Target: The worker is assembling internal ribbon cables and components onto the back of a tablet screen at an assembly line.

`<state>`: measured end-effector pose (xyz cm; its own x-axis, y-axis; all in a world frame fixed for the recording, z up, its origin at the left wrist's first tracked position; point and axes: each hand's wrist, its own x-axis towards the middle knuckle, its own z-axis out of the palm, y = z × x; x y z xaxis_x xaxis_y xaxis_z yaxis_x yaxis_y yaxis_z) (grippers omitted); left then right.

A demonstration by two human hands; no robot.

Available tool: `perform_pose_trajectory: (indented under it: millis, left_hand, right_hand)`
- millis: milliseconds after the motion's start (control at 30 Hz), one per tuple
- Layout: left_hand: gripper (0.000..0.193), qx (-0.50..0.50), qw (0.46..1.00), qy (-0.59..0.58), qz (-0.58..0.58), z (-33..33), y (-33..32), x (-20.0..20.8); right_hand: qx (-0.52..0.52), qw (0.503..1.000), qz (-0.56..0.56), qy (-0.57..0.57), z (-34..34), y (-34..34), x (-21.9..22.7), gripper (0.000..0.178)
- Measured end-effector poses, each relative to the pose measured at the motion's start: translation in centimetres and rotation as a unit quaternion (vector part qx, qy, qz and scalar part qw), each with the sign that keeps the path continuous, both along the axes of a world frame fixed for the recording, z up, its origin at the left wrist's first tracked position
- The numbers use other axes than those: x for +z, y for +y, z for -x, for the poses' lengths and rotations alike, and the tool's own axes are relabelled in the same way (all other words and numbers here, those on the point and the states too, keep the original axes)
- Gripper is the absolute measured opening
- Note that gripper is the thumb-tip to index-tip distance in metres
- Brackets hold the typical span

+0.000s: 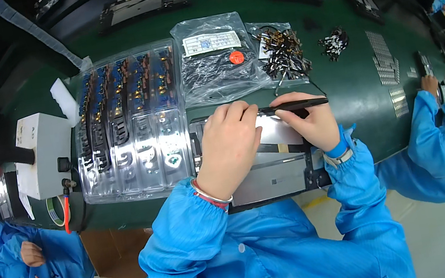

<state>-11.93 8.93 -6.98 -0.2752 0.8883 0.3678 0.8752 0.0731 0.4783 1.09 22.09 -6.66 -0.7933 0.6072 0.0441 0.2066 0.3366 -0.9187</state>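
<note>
A flat grey metal panel [276,174] in a dark frame lies at the near edge of the green work surface [356,85]. My left hand [227,144] rests palm down on its upper left part, fingers curled at the top edge. My right hand [308,121] sits over the panel's upper right and grips black tweezers [294,106], which lie level and point left toward my left fingertips. Both arms wear blue sleeves. What the tweezer tips touch is hidden behind my fingers.
A clear plastic tray [127,123] of small parts lies left of the panel. Behind it are a clear bag [214,60] with dark parts, a heap of small connectors [282,54], and a white box [43,152]. Other people in blue work at left [37,267] and right [440,124].
</note>
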Motion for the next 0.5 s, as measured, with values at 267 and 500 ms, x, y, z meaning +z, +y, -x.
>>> perform_pose_trajectory:
  millis: [267, 500]
  left_hand:
    - [0.04, 0.005, 0.998, 0.057, 0.002, -0.15, -0.01, -0.37]
    - [0.053, 0.011, 1.0, 0.001, 0.009, 0.06, -0.02, -0.11]
  right_hand:
    - [-0.003, 1.0, -0.003, -0.022, -0.37, 0.11, 0.69, 0.017]
    - [0.012, 0.998, -0.057, 0.0, -0.14, 0.18, 0.4, 0.019]
